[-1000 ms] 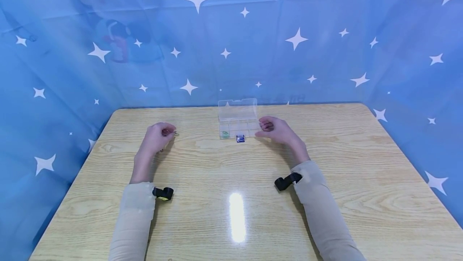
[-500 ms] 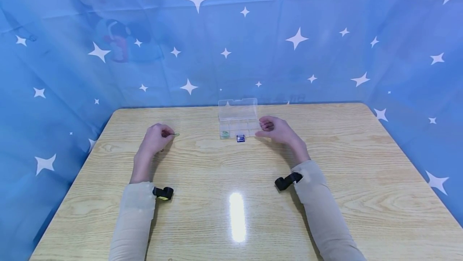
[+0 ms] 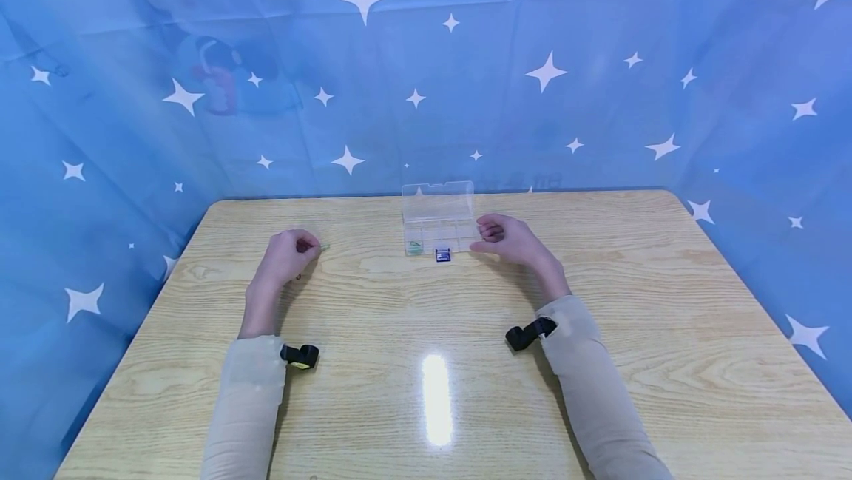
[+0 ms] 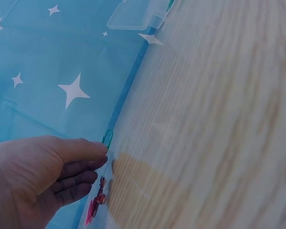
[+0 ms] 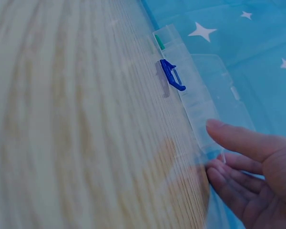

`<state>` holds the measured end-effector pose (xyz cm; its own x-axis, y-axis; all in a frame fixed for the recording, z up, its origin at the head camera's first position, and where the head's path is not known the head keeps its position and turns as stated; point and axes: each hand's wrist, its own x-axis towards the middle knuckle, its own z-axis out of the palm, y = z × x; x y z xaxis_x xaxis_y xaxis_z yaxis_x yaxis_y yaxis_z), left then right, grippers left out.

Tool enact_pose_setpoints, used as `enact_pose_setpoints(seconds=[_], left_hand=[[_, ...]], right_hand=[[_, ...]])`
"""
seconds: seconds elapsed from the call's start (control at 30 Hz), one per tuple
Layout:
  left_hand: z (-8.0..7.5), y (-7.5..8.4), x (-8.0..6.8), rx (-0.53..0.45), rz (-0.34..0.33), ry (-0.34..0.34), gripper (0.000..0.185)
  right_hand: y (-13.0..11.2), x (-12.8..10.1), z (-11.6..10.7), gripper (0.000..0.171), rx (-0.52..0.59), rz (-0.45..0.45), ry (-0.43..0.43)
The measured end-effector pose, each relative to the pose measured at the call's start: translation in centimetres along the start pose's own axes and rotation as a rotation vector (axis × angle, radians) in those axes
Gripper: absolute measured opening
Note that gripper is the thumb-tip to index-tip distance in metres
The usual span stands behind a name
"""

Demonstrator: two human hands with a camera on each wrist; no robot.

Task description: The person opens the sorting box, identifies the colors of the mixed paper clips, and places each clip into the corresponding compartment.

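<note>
On table: left hand (image 4: 35, 174) pinches green paper clip (image 4: 107, 138) at one end; likely light, springy wire. Right hand (image 3: 509, 237) relaxed, empty.

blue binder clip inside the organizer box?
No, the blue binder clip sits on the wooden table just in front of the clear organizer box, outside its compartments.

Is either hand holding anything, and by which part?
The left hand pinches a green paper clip by one end; the right hand holds nothing.
</note>
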<state>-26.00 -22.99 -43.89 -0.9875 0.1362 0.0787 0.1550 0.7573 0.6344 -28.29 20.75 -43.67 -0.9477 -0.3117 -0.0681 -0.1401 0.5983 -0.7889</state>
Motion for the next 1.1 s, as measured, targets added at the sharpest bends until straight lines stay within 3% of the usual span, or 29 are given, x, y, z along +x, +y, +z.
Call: enact_pose_setpoints(seconds=[0.4,1.1], left_hand=[[0.2,1.2,0.0,-0.008,0.009,0.017,0.016],[1.6,4.0,1.0,-0.044,0.09,0.033,0.016]], right_hand=[[0.1,0.0,0.0,0.062,0.0,0.003,0.0],[0.1,0.0,0.0,0.06,0.006,-0.003,0.003]])
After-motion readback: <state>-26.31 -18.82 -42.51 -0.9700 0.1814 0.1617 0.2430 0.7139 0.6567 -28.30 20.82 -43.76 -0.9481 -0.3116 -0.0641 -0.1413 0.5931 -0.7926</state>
